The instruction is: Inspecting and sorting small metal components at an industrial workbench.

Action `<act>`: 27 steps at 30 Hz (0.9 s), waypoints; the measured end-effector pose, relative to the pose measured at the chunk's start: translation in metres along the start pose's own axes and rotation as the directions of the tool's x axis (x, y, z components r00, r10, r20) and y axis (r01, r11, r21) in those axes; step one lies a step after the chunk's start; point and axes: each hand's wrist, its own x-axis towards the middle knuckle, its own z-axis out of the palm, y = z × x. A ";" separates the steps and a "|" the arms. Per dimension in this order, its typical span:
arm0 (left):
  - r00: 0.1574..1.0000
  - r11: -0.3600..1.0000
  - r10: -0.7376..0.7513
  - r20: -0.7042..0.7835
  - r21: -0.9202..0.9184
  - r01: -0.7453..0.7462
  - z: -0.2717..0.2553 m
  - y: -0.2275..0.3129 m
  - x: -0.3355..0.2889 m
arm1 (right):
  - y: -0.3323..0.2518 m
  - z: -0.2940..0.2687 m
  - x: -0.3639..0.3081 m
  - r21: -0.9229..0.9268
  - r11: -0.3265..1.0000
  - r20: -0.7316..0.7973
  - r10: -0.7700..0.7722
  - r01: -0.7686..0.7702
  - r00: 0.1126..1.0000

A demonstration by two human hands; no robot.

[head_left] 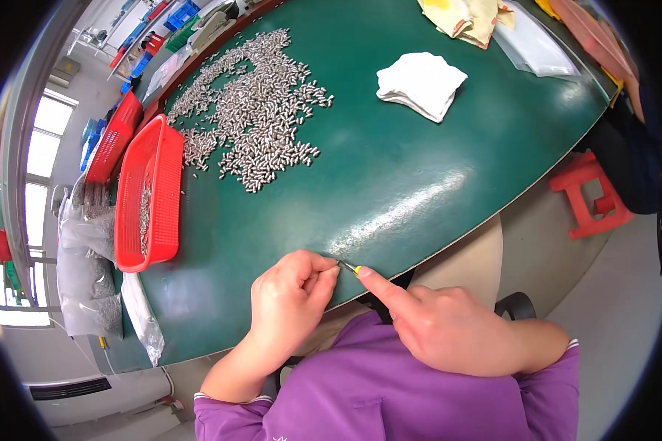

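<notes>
Close to the table's near edge, my left hand (288, 298) is closed, thumb and fingers pinched together. Whatever small part they hold is too small and covered to make out. My right hand (449, 327) grips a slim tool with a yellow handle (351, 268), its index finger stretched along it. The tool's dark narrow tip reaches the left fingertips; its exact kind does not show. Farther off on the green table (287, 228) lies a wide spread of small silver metal cylinders (261, 110).
Left stands a red plastic basket (171, 198) with small metal parts inside, beside clear bags (88, 272) of parts. A folded white cloth (421, 82), a yellowish cloth (467, 18) and a plastic bag (533, 44) lie at far right. A red stool (585, 195) stands near another person.
</notes>
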 end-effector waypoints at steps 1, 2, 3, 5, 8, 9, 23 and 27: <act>1.000 1.000 0.001 0.000 0.000 -0.001 0.000 0.001 0.000 | 0.000 -0.002 0.000 -0.018 1.000 0.026 0.006 -0.006 1.000; 1.000 1.000 -0.022 0.005 0.004 0.022 -0.001 0.002 0.000 | -0.003 -0.003 0.001 -0.020 1.000 0.021 0.006 -0.006 1.000; 0.999 0.999 -0.045 0.008 0.008 0.045 -0.002 0.004 0.000 | -0.006 -0.005 0.001 -0.076 0.997 0.030 -0.003 0.005 1.000; 0.998 0.998 -0.064 0.004 -0.001 0.064 -0.002 0.004 0.001 | -0.009 -0.005 0.000 -0.143 0.990 0.032 -0.013 0.018 0.999; 0.998 0.998 -0.060 0.009 0.012 0.060 -0.004 0.005 0.002 | -0.007 0.002 -0.002 -0.162 0.987 -0.019 -0.005 0.002 1.000; 0.999 0.998 -0.042 0.025 0.039 0.041 -0.005 0.004 0.003 | -0.002 0.004 -0.001 -0.077 0.997 -0.074 0.005 -0.011 0.997; 0.869 0.130 -0.154 0.470 -0.862 0.489 -0.059 -0.046 0.052 | 0.063 -0.037 0.085 -0.509 0.834 -0.451 -0.045 -0.215 0.892; 0.867 -0.009 -0.035 0.498 -0.867 0.498 -0.058 -0.062 0.052 | 0.036 -0.038 0.123 -0.366 0.917 -0.454 -0.324 0.158 0.830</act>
